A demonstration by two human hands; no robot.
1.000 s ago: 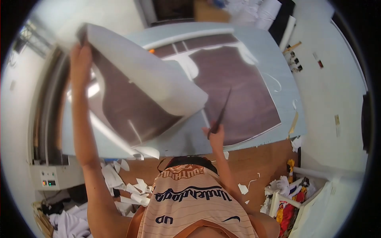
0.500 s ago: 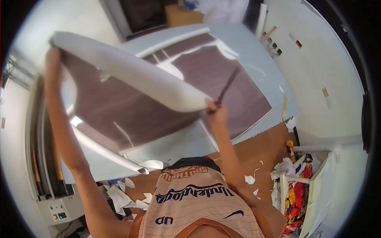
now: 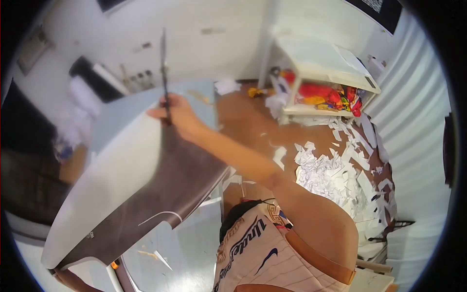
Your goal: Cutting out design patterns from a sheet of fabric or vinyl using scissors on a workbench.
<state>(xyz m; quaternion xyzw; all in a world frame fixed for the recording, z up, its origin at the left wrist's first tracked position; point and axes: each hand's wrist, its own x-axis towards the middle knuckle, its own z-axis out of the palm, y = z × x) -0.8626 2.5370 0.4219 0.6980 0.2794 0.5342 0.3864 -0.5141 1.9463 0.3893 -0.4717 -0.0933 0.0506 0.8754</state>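
Observation:
My right hand (image 3: 175, 111) grips dark scissors (image 3: 164, 63), their blades pointing up, and pinches the upper end of a large printed paper sheet (image 3: 170, 175). The sheet hangs in a long curve toward the lower left, its pale back folded over a dark brown printed face with white outline marks. My left hand (image 3: 57, 274) holds the sheet's far corner near the bottom left edge, mostly hidden by it. A light blue worktable (image 3: 124, 121) lies behind the sheet.
Heaps of white paper scraps (image 3: 326, 180) cover the brown floor (image 3: 253, 121) at the right. A white rack (image 3: 331, 68) with colourful cloth stands by the wall. A pleated white curtain (image 3: 413, 126) hangs far right. A cardboard box (image 3: 70, 170) and white cloth (image 3: 82, 97) are at the left.
My view has swung right toward the rack and scraps. The lifted sheet turned with me, its right end rising. My right hand, with the scissors, moved up and now grips that end.

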